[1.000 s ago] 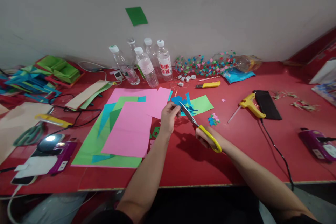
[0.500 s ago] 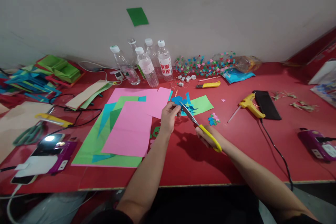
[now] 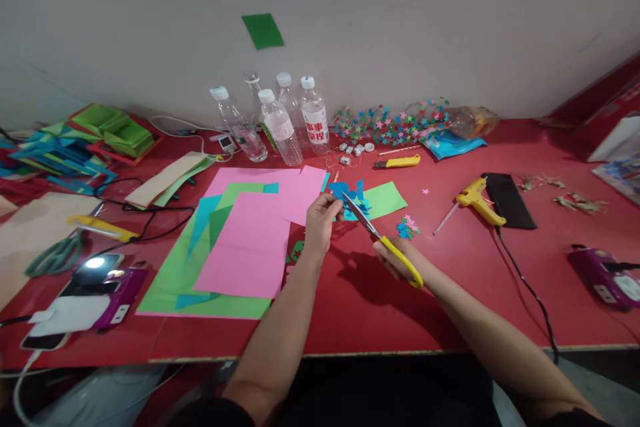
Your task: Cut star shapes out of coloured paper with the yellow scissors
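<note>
My left hand [image 3: 323, 219] pinches a piece of blue paper [image 3: 340, 189] near the middle of the red table. The yellow-handled scissors [image 3: 400, 259] are held in my right hand [image 3: 397, 257], their blades pointing up and left with the tips at the blue paper by my left fingertips. Blue scraps lie under the blades, beside a light green sheet [image 3: 388, 200]. A small heap of pink, blue and green paper stars [image 3: 407, 227] lies just above my right hand.
Pink sheets [image 3: 245, 247] and green and blue ones are stacked left. Plastic bottles [image 3: 283, 130] stand behind, with a yellow cutter [image 3: 397, 161] to their right. A yellow glue gun [image 3: 477, 200] and black pouch [image 3: 510, 200] lie right; purple power strips [image 3: 607, 277] sit at the sides.
The blue paper at my left fingertips has turned slightly and shows a different outline. Both hands and the scissors are nearly where they were.
</note>
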A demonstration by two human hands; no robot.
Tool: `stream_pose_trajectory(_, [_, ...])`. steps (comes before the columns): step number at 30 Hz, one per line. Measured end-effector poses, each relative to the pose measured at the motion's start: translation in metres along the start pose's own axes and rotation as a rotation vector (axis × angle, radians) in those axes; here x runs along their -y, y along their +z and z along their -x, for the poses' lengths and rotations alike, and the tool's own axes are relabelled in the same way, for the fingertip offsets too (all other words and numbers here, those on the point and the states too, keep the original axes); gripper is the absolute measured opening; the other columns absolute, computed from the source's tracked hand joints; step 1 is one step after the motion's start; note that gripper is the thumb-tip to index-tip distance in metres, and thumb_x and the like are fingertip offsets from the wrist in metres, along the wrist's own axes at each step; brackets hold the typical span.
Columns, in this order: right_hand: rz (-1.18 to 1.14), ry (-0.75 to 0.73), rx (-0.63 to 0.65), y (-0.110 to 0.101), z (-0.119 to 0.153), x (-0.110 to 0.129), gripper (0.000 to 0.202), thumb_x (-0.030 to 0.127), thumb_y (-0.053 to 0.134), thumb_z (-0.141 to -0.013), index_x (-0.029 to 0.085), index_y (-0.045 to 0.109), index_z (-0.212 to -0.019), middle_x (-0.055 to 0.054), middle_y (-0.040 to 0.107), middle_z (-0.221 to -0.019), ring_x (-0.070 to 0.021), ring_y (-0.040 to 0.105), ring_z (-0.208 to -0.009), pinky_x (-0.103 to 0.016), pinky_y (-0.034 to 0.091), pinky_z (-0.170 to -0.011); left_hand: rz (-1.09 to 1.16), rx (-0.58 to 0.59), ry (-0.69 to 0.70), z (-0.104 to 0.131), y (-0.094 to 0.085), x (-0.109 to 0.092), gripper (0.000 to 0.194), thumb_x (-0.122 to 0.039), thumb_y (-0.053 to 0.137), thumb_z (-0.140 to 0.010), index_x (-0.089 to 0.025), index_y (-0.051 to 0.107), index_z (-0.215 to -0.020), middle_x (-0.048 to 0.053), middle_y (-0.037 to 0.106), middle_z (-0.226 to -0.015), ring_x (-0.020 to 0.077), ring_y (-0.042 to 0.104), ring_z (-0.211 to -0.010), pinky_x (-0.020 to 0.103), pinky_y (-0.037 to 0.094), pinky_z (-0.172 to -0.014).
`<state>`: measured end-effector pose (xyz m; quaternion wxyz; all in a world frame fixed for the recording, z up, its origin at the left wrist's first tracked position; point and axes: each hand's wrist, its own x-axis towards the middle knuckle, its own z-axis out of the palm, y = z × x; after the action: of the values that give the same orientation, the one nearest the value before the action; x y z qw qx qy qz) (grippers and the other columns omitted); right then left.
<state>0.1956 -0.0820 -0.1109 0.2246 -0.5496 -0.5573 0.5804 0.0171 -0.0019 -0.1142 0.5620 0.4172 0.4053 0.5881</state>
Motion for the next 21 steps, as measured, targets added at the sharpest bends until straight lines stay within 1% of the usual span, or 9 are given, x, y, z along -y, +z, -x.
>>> stream_pose_trajectory(4, [-0.023,0.015,0.000,-0.0005,-0.0002,0.0005,0.052,0.071,0.044,-0.079,0.023,0.038,-0.059,0.009,0.036,-0.033,-0.0068,0.034,-0.029,-0.020,0.025,-0.034,0.021,-0.033,0.020,-0.0024,-0.0034,0.0014,0.011,-0.026,0.066,-0.073,-0.017,0.059,-0.071,-0.005,0.055,-0.054,0.0063,0.049,-0.048,0.019,0.039,-0.050])
stream_pose_trajectory(8, [-0.022,0.029,0.005,0.0015,-0.0028,-0.0040,0.048,0.066,0.045,-0.082,0.022,0.039,-0.062,0.009,0.037,-0.033,-0.0068,0.034,-0.028,-0.019,0.025,-0.033,0.047,-0.068,0.038,-0.0025,-0.0053,0.0018,0.013,-0.027,0.063,-0.078,-0.017,0.058,-0.072,-0.005,0.055,-0.055,0.0059,0.049,-0.049,0.018,0.039,-0.051])
stream_pose_trajectory(11, [-0.028,0.012,0.007,0.0033,-0.0030,-0.0048,0.047,0.063,0.044,-0.084,0.022,0.041,-0.062,0.009,0.038,-0.032,-0.0068,0.033,-0.028,-0.019,0.026,-0.033,0.067,-0.014,0.020,-0.0006,-0.0032,0.0017,0.016,-0.029,0.065,-0.078,-0.017,0.059,-0.071,-0.003,0.058,-0.057,0.0066,0.050,-0.051,0.019,0.040,-0.052])
stream_pose_trajectory(14, [-0.022,0.012,-0.001,0.0034,-0.0014,-0.0015,0.048,0.065,0.046,-0.082,0.022,0.040,-0.062,0.008,0.039,-0.032,-0.0071,0.033,-0.028,-0.020,0.027,-0.034,0.075,0.018,0.009,0.0005,-0.0007,0.0021,0.016,-0.029,0.069,-0.075,-0.016,0.061,-0.071,-0.003,0.058,-0.057,0.0072,0.052,-0.051,0.020,0.042,-0.052])
stream_pose_trajectory(18, [-0.020,0.006,-0.004,0.0017,-0.0001,0.0016,0.051,0.069,0.049,-0.079,0.022,0.040,-0.061,0.008,0.038,-0.033,-0.0069,0.033,-0.029,-0.020,0.026,-0.034,0.098,-0.046,0.036,-0.0011,-0.0015,0.0026,0.015,-0.028,0.071,-0.073,-0.017,0.060,-0.073,-0.003,0.059,-0.059,0.0077,0.054,-0.053,0.021,0.044,-0.054])
stream_pose_trajectory(21, [-0.016,-0.007,0.015,0.0002,-0.0008,-0.0010,0.052,0.070,0.051,-0.078,0.022,0.040,-0.061,0.008,0.038,-0.034,-0.0071,0.035,-0.030,-0.020,0.026,-0.034,0.106,-0.072,0.052,-0.0026,-0.0041,0.0023,0.014,-0.027,0.069,-0.074,-0.018,0.059,-0.073,-0.003,0.060,-0.060,0.0078,0.055,-0.053,0.021,0.044,-0.054])
